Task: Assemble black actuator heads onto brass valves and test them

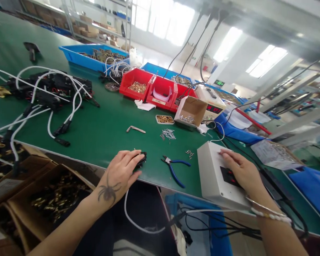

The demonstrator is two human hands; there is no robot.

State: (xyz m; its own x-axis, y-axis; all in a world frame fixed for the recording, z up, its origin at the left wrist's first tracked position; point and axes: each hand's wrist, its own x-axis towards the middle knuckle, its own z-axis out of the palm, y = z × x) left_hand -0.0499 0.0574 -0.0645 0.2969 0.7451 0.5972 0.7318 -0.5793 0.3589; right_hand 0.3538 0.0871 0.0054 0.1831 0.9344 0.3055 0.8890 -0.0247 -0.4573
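Note:
Near the front edge of the bench, my left hand (122, 167) is closed around a small black part (142, 160), mostly covered by my fingers. A white cable (126, 206) hangs below that hand. My right hand (240, 169) lies on a white box (212, 170) with a red digital display (231, 176); its outstretched fingers touch the face near the upper edge. Between the hands are blue-handled cutting pliers (176, 167), lying with their jaws apart. Small dark screws (189, 154) and a pile of silver pins (168, 134) lie just beyond.
Black parts with white cables (50, 89) crowd the left side. A bent hex key (136, 129), a tin of brass pieces (164, 119), a cardboard box (190, 111) and red bins (136, 85) stand farther back. Below the bench edge are cartons (56, 195) and a blue crate (224, 234).

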